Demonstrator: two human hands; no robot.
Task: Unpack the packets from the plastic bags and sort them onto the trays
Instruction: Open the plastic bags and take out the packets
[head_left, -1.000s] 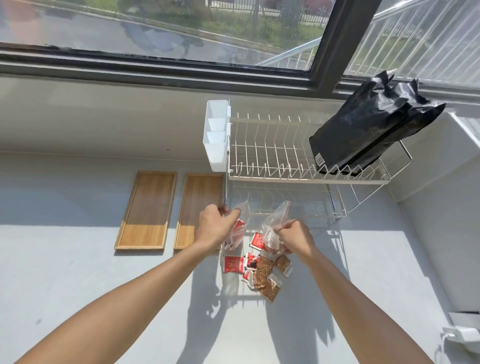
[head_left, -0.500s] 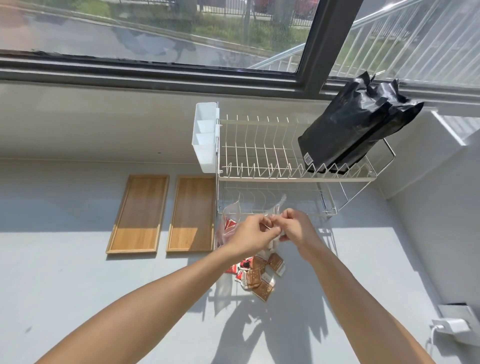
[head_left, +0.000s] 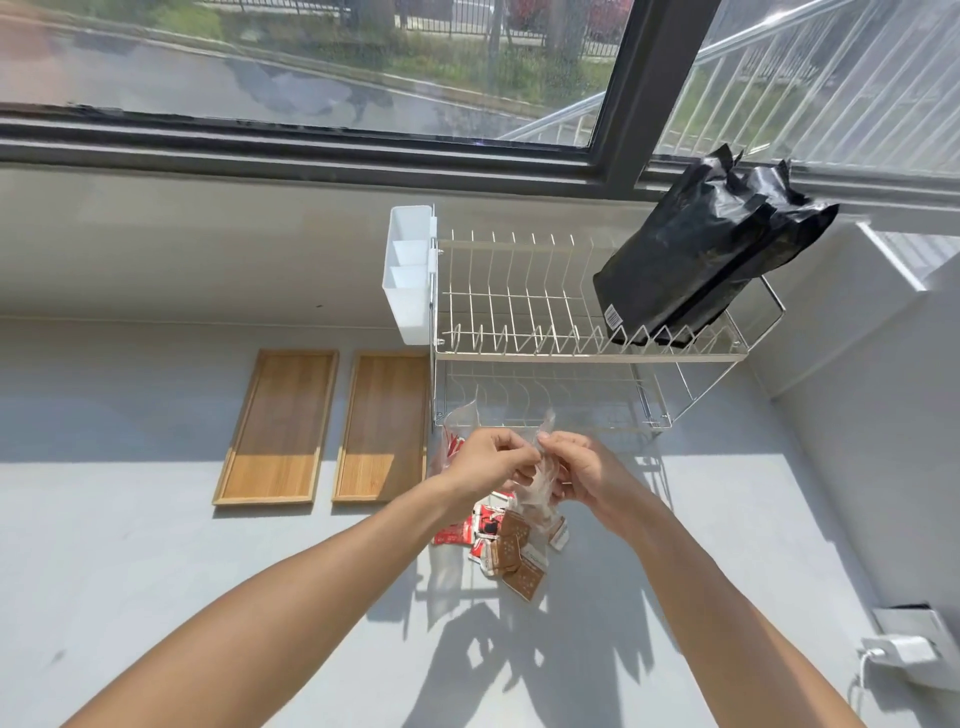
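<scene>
Both hands pinch the same clear plastic bag (head_left: 540, 480) between them: the left hand (head_left: 491, 462) and the right hand (head_left: 584, 470) meet fingertip to fingertip at its crumpled top, fingers closed narrow on the film, held just above the grey counter (head_left: 156, 571). A second clear bag (head_left: 457, 428) sticks up behind the left hand, with something red showing through it; whether that hand grips it too, I cannot tell.

Directly beneath the hands lies a loose heap of small packets, overlapping one another. I count roughly three or four red packets (head_left: 460, 532) toward the left side of the heap and about three brown packets (head_left: 511, 543) with pale dots toward the right, though the overlap makes an exact count unsure.

Left of the hands sit two wooden trays (head_left: 280, 431) side by side, long sides parallel, neither holding any packet. Beyond the hands stands one white two-tier wire rack (head_left: 519, 312) with a white plastic caddy (head_left: 408, 275) clipped to its left end. Two black pouches (head_left: 696, 254) lean in the upper tier at the right.
</scene>
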